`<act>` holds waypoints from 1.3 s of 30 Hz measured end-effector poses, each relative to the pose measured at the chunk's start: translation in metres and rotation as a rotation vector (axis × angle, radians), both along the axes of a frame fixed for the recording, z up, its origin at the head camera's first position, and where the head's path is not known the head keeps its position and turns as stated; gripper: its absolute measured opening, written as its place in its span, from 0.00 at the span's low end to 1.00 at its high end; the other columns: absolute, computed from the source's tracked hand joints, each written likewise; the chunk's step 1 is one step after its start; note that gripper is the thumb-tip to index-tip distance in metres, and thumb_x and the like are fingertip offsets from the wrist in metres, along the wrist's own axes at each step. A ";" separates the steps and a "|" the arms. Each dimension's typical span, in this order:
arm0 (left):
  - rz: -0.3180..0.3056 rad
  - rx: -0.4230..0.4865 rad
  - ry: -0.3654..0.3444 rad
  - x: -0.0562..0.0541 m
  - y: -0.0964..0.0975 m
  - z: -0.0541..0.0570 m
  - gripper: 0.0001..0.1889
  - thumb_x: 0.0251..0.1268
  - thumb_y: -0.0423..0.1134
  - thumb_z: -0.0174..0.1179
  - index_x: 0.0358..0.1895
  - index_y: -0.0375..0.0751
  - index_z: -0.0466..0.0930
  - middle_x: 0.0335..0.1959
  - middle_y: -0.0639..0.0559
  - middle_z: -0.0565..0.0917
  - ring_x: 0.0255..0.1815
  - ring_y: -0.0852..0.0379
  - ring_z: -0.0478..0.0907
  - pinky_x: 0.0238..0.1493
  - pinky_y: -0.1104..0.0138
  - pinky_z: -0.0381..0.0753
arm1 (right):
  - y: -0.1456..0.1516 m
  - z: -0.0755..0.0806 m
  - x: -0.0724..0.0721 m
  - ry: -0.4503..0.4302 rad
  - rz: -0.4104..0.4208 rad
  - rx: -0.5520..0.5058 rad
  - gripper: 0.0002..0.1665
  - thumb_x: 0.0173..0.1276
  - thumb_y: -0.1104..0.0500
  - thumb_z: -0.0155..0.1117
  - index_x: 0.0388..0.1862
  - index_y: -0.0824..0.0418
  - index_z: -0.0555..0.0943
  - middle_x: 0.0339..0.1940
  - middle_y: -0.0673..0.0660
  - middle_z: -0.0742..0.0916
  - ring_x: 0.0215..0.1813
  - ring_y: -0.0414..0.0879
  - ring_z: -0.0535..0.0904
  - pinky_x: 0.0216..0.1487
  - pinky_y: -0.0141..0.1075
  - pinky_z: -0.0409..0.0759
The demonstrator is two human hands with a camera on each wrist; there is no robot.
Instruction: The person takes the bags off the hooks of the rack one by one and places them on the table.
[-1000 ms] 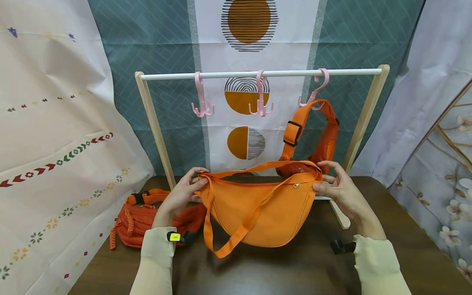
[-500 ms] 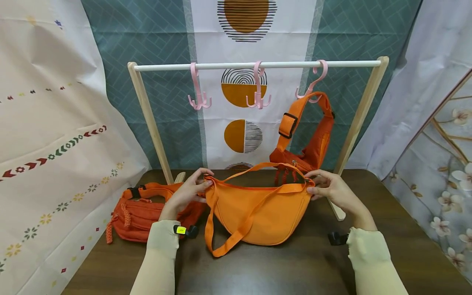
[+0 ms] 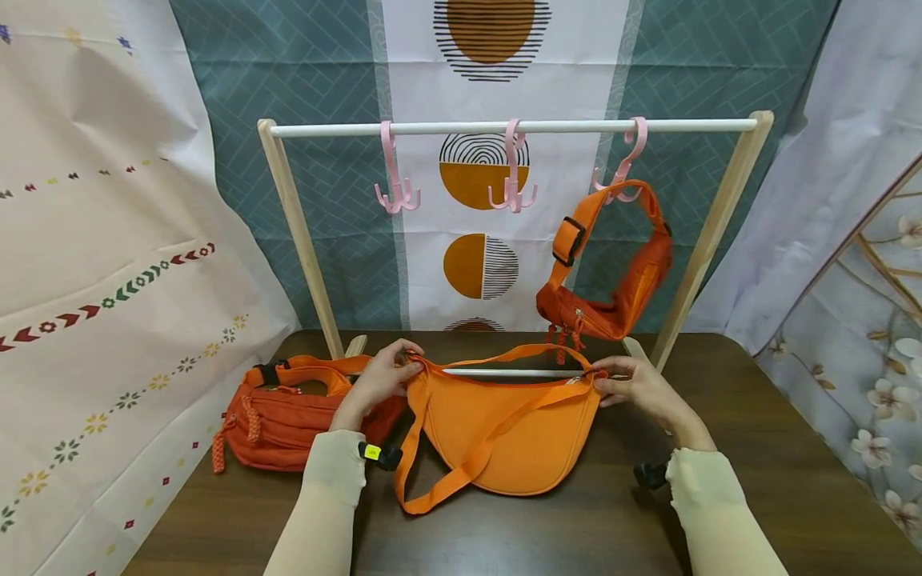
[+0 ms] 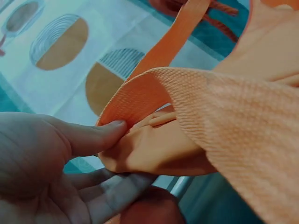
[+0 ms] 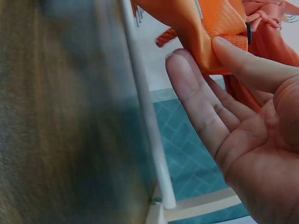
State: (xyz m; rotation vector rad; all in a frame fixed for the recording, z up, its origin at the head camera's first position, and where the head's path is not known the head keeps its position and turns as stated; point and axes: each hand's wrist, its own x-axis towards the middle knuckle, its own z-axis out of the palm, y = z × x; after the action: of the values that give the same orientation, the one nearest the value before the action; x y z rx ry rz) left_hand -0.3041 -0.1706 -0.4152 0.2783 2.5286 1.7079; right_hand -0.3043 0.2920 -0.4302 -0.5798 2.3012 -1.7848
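Observation:
An orange half-moon shoulder bag (image 3: 507, 436) is stretched between both hands in the head view, its strap (image 3: 450, 480) drooping in a loop at the front left. At its upper left corner my left hand (image 3: 385, 378) pinches the fabric; the left wrist view shows the thumb (image 4: 105, 135) on the strap end with fingers beneath. My right hand (image 3: 641, 392) pinches the upper right corner, and in the right wrist view the thumb (image 5: 243, 60) presses beside the strap webbing. Left of the left hand, a red-orange waist bag (image 3: 277, 428) with braided zipper pulls lies on the table.
Behind stands a rack with a white rail (image 3: 446, 128) and wooden legs (image 3: 709, 240). Pink hooks (image 3: 396, 192) hang from it, and a red-orange bag (image 3: 605, 312) hangs on the right one. The dark wooden table (image 3: 547, 536) runs in front; patterned cloths surround it.
Both hands have lowered the orange bag toward the table and drawn slightly closer together. The hanging bag, overlapped by it before, now shows fully and has swung a little.

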 end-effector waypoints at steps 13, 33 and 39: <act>0.121 -0.194 0.182 -0.003 0.016 -0.006 0.11 0.75 0.31 0.63 0.56 0.43 0.84 0.51 0.39 0.83 0.33 0.54 0.83 0.36 0.63 0.87 | -0.005 -0.016 -0.007 -0.049 -0.141 -0.115 0.30 0.81 0.65 0.57 0.75 0.79 0.64 0.52 0.52 0.84 0.43 0.43 0.85 0.44 0.39 0.88; 0.074 -0.303 0.224 0.003 0.028 -0.006 0.14 0.77 0.32 0.60 0.60 0.37 0.83 0.52 0.41 0.84 0.51 0.43 0.80 0.54 0.52 0.81 | -0.013 -0.018 -0.008 -0.080 -0.166 -0.045 0.28 0.84 0.67 0.48 0.76 0.79 0.63 0.69 0.81 0.72 0.48 0.38 0.85 0.52 0.38 0.86; 0.058 -0.270 0.213 0.006 0.028 -0.001 0.15 0.78 0.33 0.60 0.63 0.37 0.81 0.60 0.36 0.79 0.62 0.37 0.79 0.60 0.48 0.81 | -0.010 -0.006 -0.004 -0.061 -0.161 -0.032 0.28 0.85 0.65 0.45 0.77 0.79 0.60 0.72 0.81 0.67 0.51 0.42 0.85 0.56 0.39 0.85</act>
State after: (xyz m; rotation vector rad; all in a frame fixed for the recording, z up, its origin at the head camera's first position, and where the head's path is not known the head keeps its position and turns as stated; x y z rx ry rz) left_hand -0.2981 -0.1422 -0.4162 0.3883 2.9070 1.3968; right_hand -0.3087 0.2821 -0.4364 -0.3478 2.3418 -1.8843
